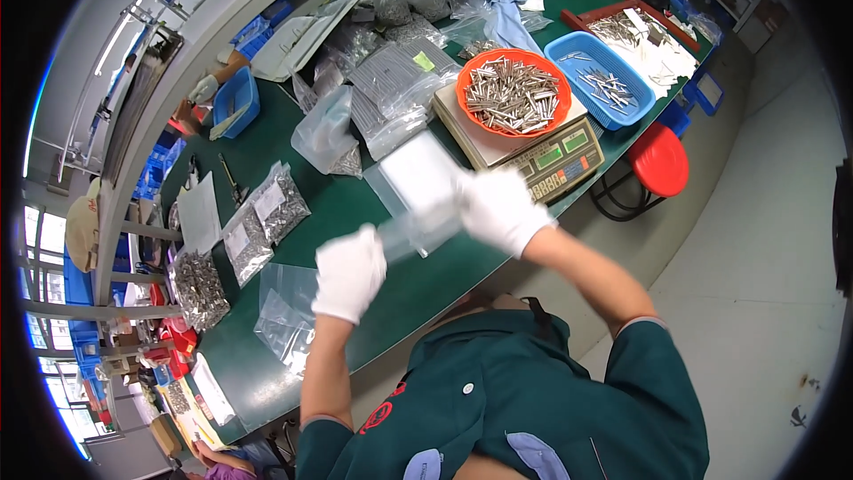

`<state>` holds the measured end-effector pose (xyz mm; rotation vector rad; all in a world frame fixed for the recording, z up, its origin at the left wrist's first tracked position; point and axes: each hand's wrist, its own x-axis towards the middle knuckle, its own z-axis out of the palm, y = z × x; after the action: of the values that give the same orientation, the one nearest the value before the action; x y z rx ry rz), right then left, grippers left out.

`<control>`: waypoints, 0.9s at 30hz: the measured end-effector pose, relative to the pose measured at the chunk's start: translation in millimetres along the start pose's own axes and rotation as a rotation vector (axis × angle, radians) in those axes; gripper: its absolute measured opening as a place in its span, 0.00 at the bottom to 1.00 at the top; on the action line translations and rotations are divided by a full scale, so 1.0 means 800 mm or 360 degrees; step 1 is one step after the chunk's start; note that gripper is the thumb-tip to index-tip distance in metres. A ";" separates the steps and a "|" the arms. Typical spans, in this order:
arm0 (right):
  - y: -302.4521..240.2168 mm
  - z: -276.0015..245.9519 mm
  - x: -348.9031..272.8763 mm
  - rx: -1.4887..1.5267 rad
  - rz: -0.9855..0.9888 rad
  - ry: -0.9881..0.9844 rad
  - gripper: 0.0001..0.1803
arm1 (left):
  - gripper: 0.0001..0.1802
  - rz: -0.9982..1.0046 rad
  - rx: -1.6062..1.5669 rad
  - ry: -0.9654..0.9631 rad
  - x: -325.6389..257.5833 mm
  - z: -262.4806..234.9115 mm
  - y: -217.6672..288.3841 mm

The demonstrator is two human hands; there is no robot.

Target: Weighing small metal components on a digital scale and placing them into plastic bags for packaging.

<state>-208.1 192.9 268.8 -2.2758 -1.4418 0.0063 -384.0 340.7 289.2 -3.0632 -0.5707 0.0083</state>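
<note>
A clear plastic bag (416, 229), blurred by motion, is stretched between my two white-gloved hands above the green table. My left hand (349, 274) is closed on one end of it. At the other end, my right hand (505, 212) also grips it, though its fingers are smeared. Under the bag lies a white sheet with clear film (416, 167). Just beyond my right hand stands a counting scale (551, 160), bearing an orange basket (514, 55) full of small metal pins. Loose clear bags (286, 307) rest left of my left hand.
Filled bags of metal parts (277, 204) lie at the left, with a larger one (199, 292) nearby. A blue basket (600, 80) holds some pins beside the scale. Piled plastic bags (391, 71) cover the far side. A red stool (657, 160) stands right of the table.
</note>
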 end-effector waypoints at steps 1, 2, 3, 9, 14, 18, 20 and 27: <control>-0.003 -0.046 0.032 -0.0051 -0.0131 0.0286 0.03 | 0.08 -0.0022 -0.0031 0.0406 0.025 -0.042 0.011; 0.000 -0.089 0.053 -0.0121 -0.0302 0.0739 0.06 | 0.10 -0.0018 0.0025 0.0568 0.050 -0.083 0.021; -0.003 -0.138 0.059 -0.0230 -0.0491 0.1302 0.13 | 0.15 0.0079 -0.0052 0.1028 0.062 -0.120 0.029; 0.084 -0.151 0.155 -0.0116 -0.0306 0.1642 0.20 | 0.28 0.0087 -0.0559 0.1338 0.235 -0.092 0.046; 0.255 -0.081 0.208 -0.0095 0.0378 0.0326 0.16 | 0.20 -0.0378 -0.1316 0.0570 0.399 0.057 0.046; 0.288 -0.018 0.237 -0.0158 0.0427 0.0518 0.13 | 0.17 -0.0665 -0.1754 0.0340 0.457 0.129 0.052; 0.302 -0.019 0.248 -0.0229 0.0542 0.0365 0.19 | 0.22 -0.0607 -0.1654 0.0397 0.473 0.139 0.065; 0.387 -0.007 0.299 -0.0022 0.0793 0.0238 0.26 | 0.21 -0.0572 -0.1529 0.0343 0.507 0.125 0.093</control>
<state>167.8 286.2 214.4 -2.5260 -0.7773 -0.0207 20.4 420.3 186.7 -3.6495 -1.4462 -0.8173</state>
